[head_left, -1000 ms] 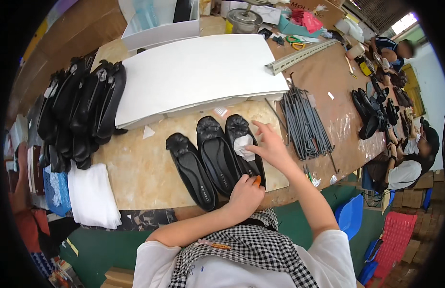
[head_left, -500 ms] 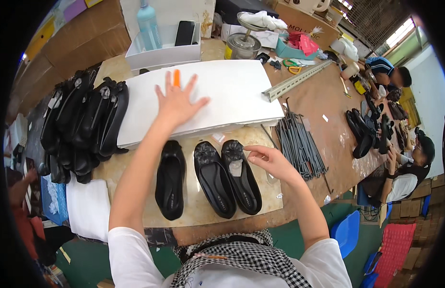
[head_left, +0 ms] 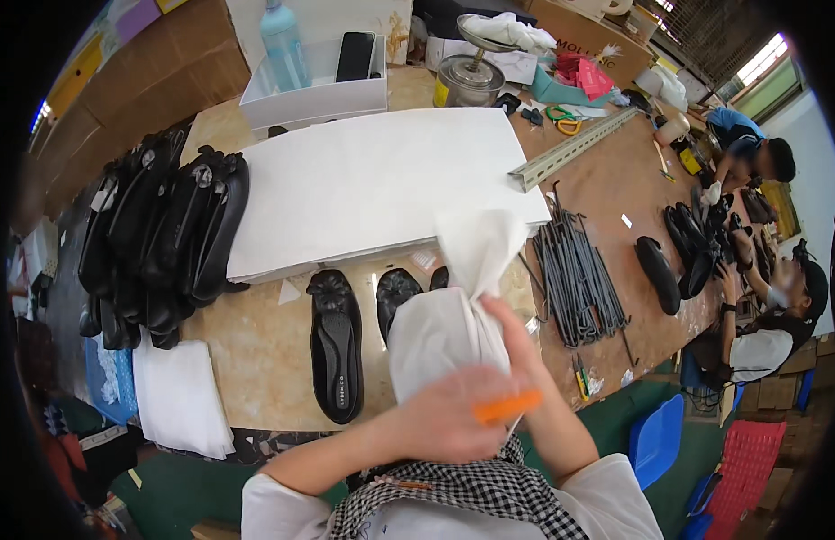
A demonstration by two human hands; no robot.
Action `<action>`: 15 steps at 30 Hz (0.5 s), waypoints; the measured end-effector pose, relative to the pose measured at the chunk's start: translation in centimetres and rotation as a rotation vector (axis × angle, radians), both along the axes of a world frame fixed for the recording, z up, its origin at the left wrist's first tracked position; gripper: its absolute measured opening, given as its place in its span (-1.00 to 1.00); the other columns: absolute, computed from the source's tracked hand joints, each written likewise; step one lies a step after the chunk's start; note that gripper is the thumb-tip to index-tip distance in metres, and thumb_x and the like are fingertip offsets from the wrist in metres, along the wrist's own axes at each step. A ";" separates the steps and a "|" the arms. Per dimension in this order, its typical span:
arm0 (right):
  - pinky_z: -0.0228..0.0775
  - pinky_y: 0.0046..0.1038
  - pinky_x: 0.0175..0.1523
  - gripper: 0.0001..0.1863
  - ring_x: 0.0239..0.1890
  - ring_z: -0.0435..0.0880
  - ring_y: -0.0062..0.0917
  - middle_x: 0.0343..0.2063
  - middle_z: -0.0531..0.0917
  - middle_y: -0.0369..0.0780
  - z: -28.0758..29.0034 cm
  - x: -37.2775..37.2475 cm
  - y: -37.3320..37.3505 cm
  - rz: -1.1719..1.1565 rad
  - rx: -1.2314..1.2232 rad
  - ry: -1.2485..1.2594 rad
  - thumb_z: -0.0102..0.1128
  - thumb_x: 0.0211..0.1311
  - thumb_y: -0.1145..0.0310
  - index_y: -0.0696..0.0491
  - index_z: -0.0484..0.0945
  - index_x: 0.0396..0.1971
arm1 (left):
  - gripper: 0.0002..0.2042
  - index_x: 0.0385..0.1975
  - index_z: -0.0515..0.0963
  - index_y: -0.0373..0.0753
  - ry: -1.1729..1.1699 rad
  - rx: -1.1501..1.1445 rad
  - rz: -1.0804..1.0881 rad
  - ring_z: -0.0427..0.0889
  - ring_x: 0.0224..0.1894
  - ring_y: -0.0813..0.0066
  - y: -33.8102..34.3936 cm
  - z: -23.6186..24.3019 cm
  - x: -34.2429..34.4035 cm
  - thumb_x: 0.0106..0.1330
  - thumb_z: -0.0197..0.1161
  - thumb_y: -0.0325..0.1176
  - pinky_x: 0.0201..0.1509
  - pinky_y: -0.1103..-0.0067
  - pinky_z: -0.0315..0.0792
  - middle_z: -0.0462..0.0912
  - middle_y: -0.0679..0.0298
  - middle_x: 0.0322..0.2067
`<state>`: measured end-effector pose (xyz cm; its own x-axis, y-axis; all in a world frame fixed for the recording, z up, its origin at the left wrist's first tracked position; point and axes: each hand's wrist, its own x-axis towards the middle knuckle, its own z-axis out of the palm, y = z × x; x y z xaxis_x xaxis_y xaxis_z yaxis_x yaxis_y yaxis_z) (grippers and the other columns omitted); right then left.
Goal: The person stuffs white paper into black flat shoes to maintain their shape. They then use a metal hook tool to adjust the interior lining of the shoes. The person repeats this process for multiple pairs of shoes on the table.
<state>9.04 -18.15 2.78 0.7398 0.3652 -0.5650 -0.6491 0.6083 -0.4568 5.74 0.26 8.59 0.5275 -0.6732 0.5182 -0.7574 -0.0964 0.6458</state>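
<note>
A white paper sheet (head_left: 440,346) is bunched and twisted over the front of the table, partly hiding two black flat shoes (head_left: 398,292) with bow fronts. My right hand (head_left: 512,346) grips it at the twist on its right side. My left hand (head_left: 453,414) lies across its lower part, smeared by motion, with orange on a finger; its grip is unclear. A third black shoe (head_left: 335,360) lies uncovered to the left. Behind them is a stack of white paper (head_left: 363,180).
A black shoe pile (head_left: 166,234) and folded white sheets (head_left: 179,396) are left. Gray metal rods (head_left: 575,274) and a perforated metal bar (head_left: 570,148) lie right. A white box (head_left: 309,103) stands behind. Two co-workers (head_left: 755,346) (head_left: 741,139) handle shoes at the right.
My left hand has come down from the paper stack toward me. A white sheet is now bunched in front, covering most of two shoes, with my right hand gripping it.
</note>
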 end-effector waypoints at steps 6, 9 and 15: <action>0.29 -0.35 0.35 -0.40 0.28 0.45 -0.30 0.22 0.46 -0.05 -0.4 -1.5 0.7 0.651 -0.755 -0.883 0.29 0.21 0.35 0.19 0.36 0.23 | -0.81 -0.31 0.65 -0.29 0.062 -0.043 0.572 0.71 -0.09 0.19 3.2 -4.9 -1.8 0.04 0.23 -0.52 0.01 0.41 0.57 0.68 -0.02 -0.14; 0.05 -0.31 0.49 -0.03 0.48 0.15 -0.20 0.41 0.17 0.08 3.7 -3.3 1.9 0.459 -1.010 -1.112 0.43 0.02 0.44 0.21 0.07 0.42 | -0.52 0.25 0.32 -0.34 0.560 -0.222 0.862 0.65 -0.05 0.20 3.8 -6.1 0.1 0.28 0.12 -0.55 0.04 0.50 0.51 0.58 0.00 0.02; 0.49 -0.31 0.13 -0.51 0.03 0.64 -0.19 0.02 0.62 -0.07 -0.9 -1.6 1.4 0.284 -0.950 -0.620 0.37 -0.12 0.57 0.13 0.60 -0.05 | -0.64 0.09 0.54 -0.31 0.813 0.078 0.531 0.61 0.02 0.29 2.8 -6.5 -2.9 0.47 0.00 -0.23 -0.02 0.37 0.54 0.66 0.12 -0.04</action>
<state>7.44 -16.76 1.90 0.9446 0.1865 -0.2702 -0.2128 -0.2790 -0.9364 2.88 3.11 2.06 0.9495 -0.2611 -0.1741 0.0712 -0.3610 0.9298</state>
